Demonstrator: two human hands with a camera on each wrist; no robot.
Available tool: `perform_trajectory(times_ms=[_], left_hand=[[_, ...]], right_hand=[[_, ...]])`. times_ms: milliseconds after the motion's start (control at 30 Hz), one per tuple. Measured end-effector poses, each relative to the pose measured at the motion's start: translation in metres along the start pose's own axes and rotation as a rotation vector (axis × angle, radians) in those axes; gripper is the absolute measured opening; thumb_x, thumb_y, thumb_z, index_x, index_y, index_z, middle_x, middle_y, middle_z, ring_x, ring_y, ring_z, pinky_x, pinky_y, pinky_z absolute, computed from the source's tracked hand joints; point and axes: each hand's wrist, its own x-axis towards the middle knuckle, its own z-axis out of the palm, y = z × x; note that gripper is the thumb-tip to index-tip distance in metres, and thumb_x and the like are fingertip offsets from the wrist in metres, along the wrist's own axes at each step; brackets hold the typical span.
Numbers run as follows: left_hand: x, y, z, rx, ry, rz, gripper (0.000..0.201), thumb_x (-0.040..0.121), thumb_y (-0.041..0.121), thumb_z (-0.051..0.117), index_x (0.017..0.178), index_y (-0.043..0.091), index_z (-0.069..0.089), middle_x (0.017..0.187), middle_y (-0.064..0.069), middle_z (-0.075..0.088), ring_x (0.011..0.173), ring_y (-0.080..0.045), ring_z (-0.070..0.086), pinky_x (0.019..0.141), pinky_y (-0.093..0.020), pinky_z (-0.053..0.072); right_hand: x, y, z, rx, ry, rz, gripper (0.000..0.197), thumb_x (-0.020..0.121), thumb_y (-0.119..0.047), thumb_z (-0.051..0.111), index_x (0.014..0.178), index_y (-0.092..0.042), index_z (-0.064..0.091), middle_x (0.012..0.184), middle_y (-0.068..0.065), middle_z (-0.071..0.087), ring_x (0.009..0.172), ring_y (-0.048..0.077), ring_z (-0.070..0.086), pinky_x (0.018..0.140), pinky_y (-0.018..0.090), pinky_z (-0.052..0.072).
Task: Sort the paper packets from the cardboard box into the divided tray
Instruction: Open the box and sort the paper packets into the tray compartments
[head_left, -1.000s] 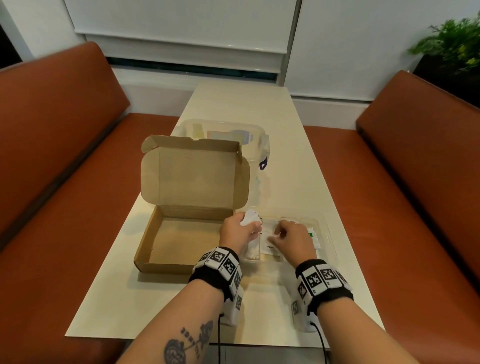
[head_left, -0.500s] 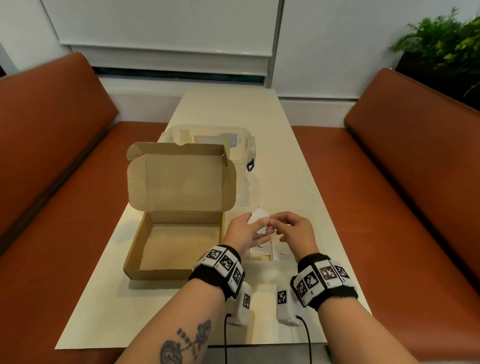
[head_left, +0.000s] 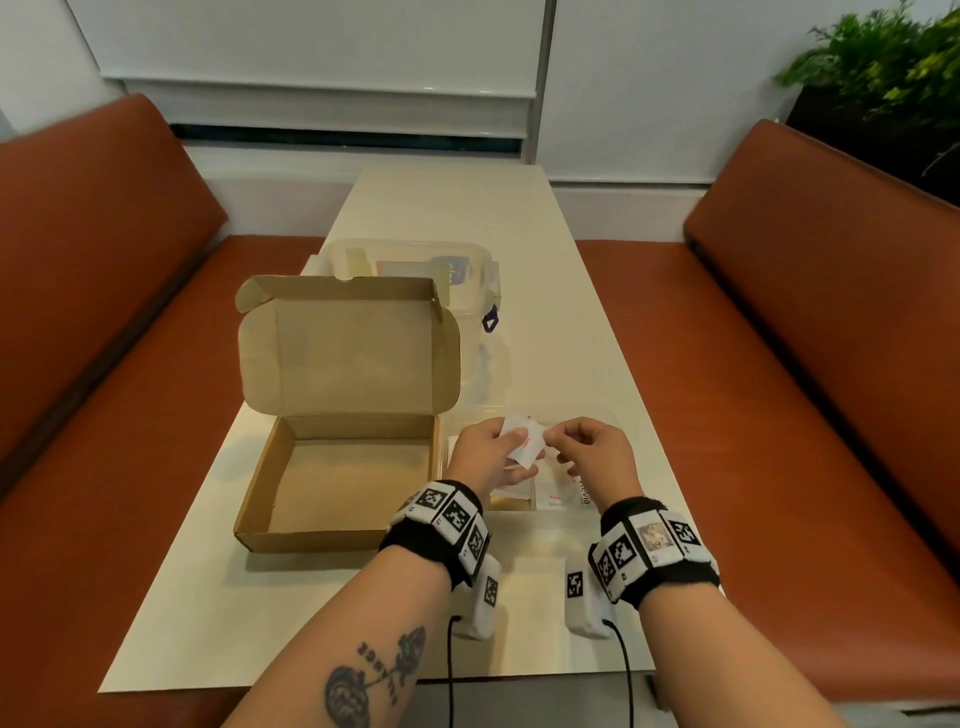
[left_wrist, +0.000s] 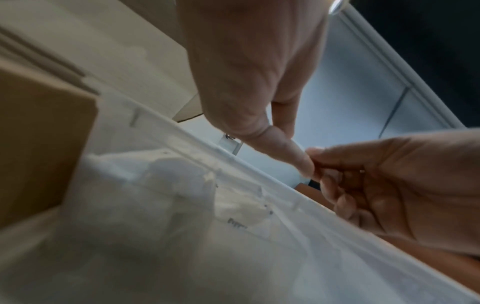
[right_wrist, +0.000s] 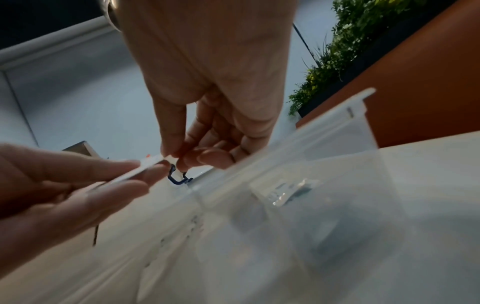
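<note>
The cardboard box (head_left: 337, 467) stands open on the table's left side, and its floor shows bare. Right of it lies the clear divided tray (head_left: 582, 411) with white packets (head_left: 553, 496) in its near compartments. Just above the tray my left hand (head_left: 514, 439) grips a small stack of white, red-printed paper packets (head_left: 527, 441). My right hand (head_left: 558, 441) pinches the stack's right edge between thumb and forefinger. In the right wrist view the right hand (right_wrist: 172, 157) pinches the packet edge (right_wrist: 150, 162), with the left hand (right_wrist: 78, 181) under it. The left wrist view shows tray packets (left_wrist: 182, 181) below both hands.
Behind the box stands a clear lidded container (head_left: 415, 265) with a blue latch (head_left: 490, 318). Orange benches (head_left: 805, 338) run along both sides of the narrow table (head_left: 571, 312). A plant (head_left: 883, 67) sits at the back right.
Both hands rose from the tray. The left hand lifted the packets, and the right hand came over to pinch their edge.
</note>
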Motion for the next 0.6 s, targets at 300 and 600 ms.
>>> perform_trajectory(times_ms=[300, 600], left_hand=[[0.008, -0.002, 0.0, 0.045, 0.156, 0.118, 0.011, 0.089, 0.005, 0.06, 0.098, 0.007, 0.067, 0.097, -0.012, 0.07, 0.09, -0.023, 0.068, 0.07, -0.026, 0.058], [0.007, -0.007, 0.006, 0.148, 0.09, 0.145, 0.014, 0.089, 0.0, 0.06, 0.098, 0.008, 0.068, 0.098, -0.015, 0.069, 0.094, -0.028, 0.068, 0.076, -0.031, 0.059]], right_hand=[[0.003, -0.005, -0.007, 0.028, -0.034, 0.01, 0.01, 0.081, -0.006, 0.07, 0.078, -0.015, 0.071, 0.075, 0.002, 0.07, 0.068, 0.011, 0.061, 0.062, 0.019, 0.049], [0.004, -0.013, -0.012, -0.133, -0.12, -0.013, 0.002, 0.081, -0.011, 0.071, 0.082, -0.011, 0.069, 0.075, 0.006, 0.07, 0.065, 0.012, 0.063, 0.063, 0.022, 0.053]])
